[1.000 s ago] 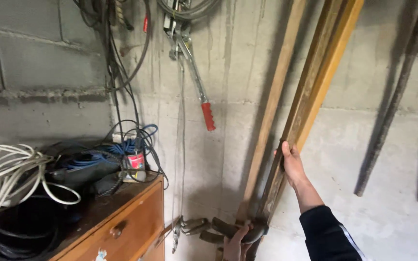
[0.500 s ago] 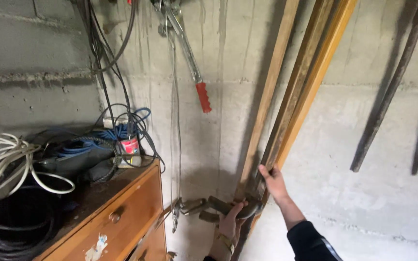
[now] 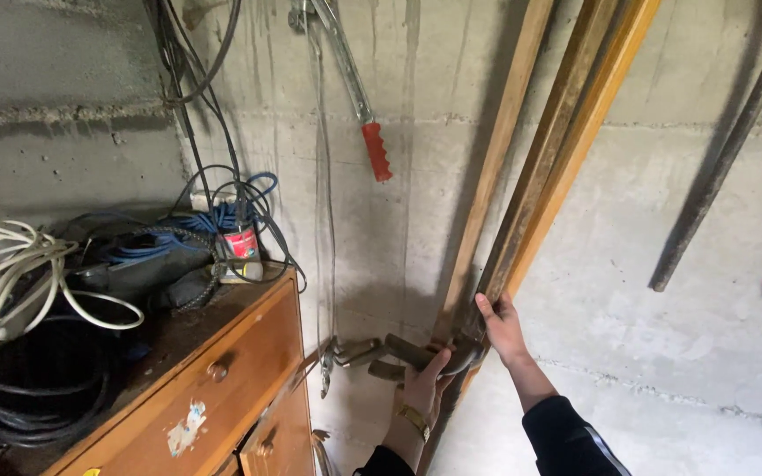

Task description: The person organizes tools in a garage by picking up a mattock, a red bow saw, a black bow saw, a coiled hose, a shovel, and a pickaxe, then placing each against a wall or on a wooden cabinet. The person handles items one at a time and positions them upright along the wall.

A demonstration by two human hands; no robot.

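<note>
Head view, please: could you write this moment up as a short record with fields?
setting: concrete wall corner
left hand: grips a dark curved metal piece near the foot of the planks
right hand: holds the leaning wooden planks low down
left of hands: wooden drawer cabinet topped with white cables, black hose, blue cord
on wall: long tool with red grip
right: dark rods leaning on wall
</note>
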